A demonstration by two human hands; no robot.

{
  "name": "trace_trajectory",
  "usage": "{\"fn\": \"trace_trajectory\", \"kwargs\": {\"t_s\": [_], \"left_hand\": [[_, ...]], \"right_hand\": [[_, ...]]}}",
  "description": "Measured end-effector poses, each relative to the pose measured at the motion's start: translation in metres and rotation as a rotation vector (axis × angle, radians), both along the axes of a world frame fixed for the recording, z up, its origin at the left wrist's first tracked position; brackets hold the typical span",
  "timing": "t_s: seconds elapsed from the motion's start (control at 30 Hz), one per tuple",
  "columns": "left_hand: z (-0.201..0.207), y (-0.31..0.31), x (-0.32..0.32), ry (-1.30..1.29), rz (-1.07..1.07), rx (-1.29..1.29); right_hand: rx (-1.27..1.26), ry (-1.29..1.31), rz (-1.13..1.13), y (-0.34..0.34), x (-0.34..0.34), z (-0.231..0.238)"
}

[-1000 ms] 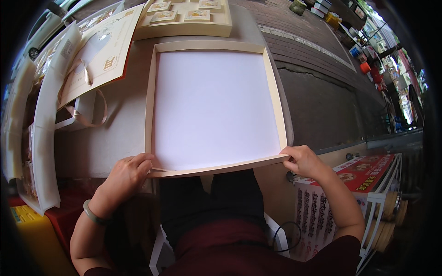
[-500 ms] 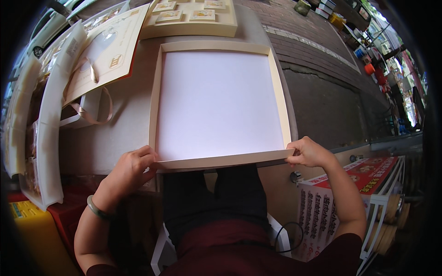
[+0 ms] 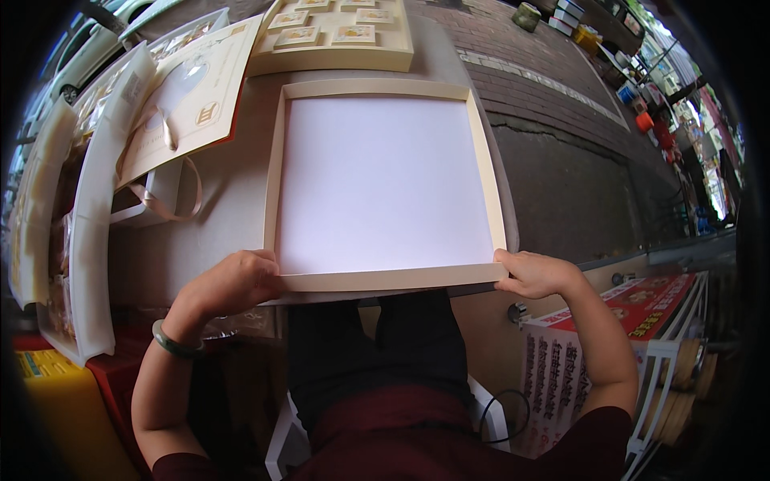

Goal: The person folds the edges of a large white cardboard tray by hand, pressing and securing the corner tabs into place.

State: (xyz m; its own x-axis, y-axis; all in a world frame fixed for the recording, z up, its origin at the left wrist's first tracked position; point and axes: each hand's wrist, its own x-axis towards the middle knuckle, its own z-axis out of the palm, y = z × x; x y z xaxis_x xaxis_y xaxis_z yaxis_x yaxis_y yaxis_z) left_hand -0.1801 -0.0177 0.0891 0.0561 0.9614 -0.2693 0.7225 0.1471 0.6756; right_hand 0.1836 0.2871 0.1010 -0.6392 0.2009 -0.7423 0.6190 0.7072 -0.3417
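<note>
A shallow square cream box tray (image 3: 377, 278) with a white inside lies on the grey table in front of me, its low walls standing up on all sides. My left hand (image 3: 247, 276) is closed on its near left corner, the fingertips partly hidden behind the wall. At the near right corner, my right hand (image 3: 532, 273) pinches the wall between thumb and fingers. Beyond the tray sits a cream box (image 3: 329, 60) holding several small square packets. To the left, a cream folder-like lid (image 3: 192, 96) with a ribbon leans over a white piece.
Long white plastic bins (image 3: 90, 216) with wrapped packets line the table's left side. A yellow crate (image 3: 60, 405) stands at the lower left. On the right are a red-and-white sign (image 3: 593, 337) and a white rack (image 3: 659, 377). The grey table (image 3: 192, 248) ends near my lap.
My left hand has turned and wraps closer round the near left corner. The tray's near wall stands straighter at the right, where my right hand has shifted slightly left.
</note>
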Motion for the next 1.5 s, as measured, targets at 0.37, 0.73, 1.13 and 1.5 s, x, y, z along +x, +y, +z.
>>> {"fn": "trace_trajectory", "kwargs": {"t_s": [0.37, 0.73, 1.13, 1.5], "left_hand": [[-0.014, -0.009, 0.009, 0.002, 0.060, 0.111], [-0.003, 0.009, 0.013, 0.409, -0.084, -0.012], [-0.004, 0.018, 0.008, 0.459, -0.165, -0.003], [-0.002, 0.030, 0.009, 0.536, -0.301, -0.133]], "right_hand": [[-0.020, -0.024, -0.017, 0.005, -0.010, 0.003], [0.336, -0.045, 0.135, -0.012, -0.030, 0.023], [0.688, 0.295, 0.280, -0.026, -0.009, 0.009], [0.234, 0.006, 0.074, 0.003, -0.035, 0.015]]}}
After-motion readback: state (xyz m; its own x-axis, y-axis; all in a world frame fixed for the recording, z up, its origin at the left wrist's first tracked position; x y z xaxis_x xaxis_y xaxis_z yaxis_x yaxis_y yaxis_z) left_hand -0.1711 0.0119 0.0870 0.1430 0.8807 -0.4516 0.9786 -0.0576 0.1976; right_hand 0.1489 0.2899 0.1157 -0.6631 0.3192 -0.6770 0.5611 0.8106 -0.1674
